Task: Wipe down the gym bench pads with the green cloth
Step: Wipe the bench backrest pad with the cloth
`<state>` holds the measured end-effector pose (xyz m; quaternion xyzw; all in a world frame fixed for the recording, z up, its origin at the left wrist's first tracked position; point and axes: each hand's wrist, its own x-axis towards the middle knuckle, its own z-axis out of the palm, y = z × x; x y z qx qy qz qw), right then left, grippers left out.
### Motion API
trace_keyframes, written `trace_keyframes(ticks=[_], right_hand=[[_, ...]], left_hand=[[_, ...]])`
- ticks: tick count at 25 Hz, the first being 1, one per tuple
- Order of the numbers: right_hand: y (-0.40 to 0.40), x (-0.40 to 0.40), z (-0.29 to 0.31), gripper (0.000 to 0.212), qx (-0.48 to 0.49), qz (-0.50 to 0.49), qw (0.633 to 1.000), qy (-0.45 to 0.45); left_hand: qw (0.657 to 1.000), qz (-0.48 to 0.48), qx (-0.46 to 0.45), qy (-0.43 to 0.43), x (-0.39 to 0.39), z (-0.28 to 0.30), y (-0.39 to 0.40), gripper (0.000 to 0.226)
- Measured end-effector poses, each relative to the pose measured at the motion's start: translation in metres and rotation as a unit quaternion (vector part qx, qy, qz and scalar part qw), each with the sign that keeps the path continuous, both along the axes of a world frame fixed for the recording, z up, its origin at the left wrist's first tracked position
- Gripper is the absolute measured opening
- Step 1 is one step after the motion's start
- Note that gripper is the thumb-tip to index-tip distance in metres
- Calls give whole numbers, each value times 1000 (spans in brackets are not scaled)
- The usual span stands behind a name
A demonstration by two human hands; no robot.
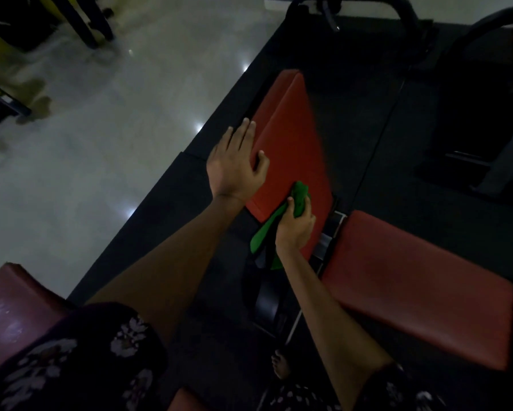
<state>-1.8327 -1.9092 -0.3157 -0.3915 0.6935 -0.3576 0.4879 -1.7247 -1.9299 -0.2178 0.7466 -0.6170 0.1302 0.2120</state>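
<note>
Sleeves with a pale floral print (71, 360) sit nearest us, and from them both bare forearms reach out toward the red backrest pad (290, 149), which we take as our landmark. Just below the pad's near end, a bare foot (280, 366) shows on the dark rubber mat (368, 129). To the near right of the pad, across a gap where metal frame parts (329, 232) show, lies the red seat pad (421, 289). To the near left, well apart from it, is a darker maroon pad (15, 307).

At the pad's near end our right hand (296, 223) is curled around a bunched part of the green cloth (299, 197), pressing it on the red surface; the loose tail of the cloth hangs off the pad's near left corner. Our left hand (234, 161) lies on the pad's left edge, fingers straight and spread, thumb on the top face, holding nothing.

Left of the pad, beyond the mat's edge, the glossy pale floor (101, 143) reflects small lights. Beyond the pad's far end stand black machine frames (403, 10); detail there is too dark to make out.
</note>
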Motion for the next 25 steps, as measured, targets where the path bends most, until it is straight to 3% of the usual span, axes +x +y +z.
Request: trace_keyframes(ticks=[4, 8, 12, 15, 17, 21, 23, 25], right_hand=[[6, -7, -7, 50, -57, 63, 995, 44], [-5, -28, -54, 46, 65, 31, 997, -6], [-6, -22, -40, 47, 10, 51, 998, -38], [10, -21, -41, 50, -90, 107, 990, -16], [7, -29, -70, 51, -83, 112, 990, 16], [-25, -44, -105, 49, 58, 74, 995, -13], [-33, -43, -92, 45, 24, 76, 996, -28], [-36, -38, -71, 44, -77, 103, 990, -54]], left_hand=[[999, -13, 7, -29, -5, 3, 1, 49], [997, 10, 65, -40, -7, 17, 3, 57], [954, 141, 201, -175, -47, 10, -4, 86], [925, 195, 165, -281, -60, -12, -6, 99], [909, 200, 124, -344, -55, -24, -8, 97], [934, 173, 96, -297, -63, -28, -19, 92], [956, 136, 93, -243, -65, -22, -31, 86], [952, 149, 94, -250, -65, -22, -38, 84]])
